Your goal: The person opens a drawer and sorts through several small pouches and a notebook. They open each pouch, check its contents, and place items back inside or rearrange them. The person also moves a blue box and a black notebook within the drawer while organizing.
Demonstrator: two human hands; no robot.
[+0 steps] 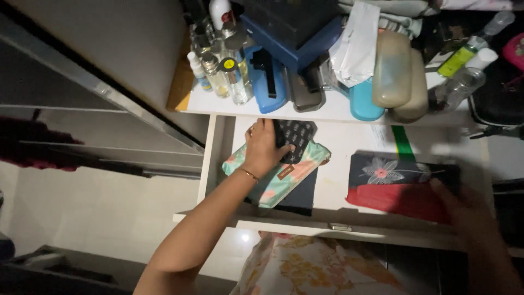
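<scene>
Pouches in the open white drawer point(349, 143) are what both your hands are on.

Left side first: your left hand point(263, 148), bracelet at the wrist, lies flat with fingers curled over the dark patterned pouch point(297, 136), which sits on the mint floral zip pouch point(284, 177). That one rests tilted on a dark flat folder point(303, 198). Hand presses down more than it grips; whether the fingers close around an edge I can't tell. Both pouches look like soft fabric, light, floppy, so they'd likely sag if lifted by a corner. Best to pinch along a long edge or the zip seam, or slide your palm under.

Middle: bare drawer bottom, with a green strip point(404, 143) near the back.

Right: your right hand point(469, 213) touches the right end of the black-and-red flower pouch point(398, 186), lying flat on the drawer bottom. The hand is dark and blurred, so I can't tell its grip. Also looks soft and light; take it by the short end with thumb on top.

Shelf above is crowded with small bottles point(218, 71) and a blue case point(267, 76).
</scene>
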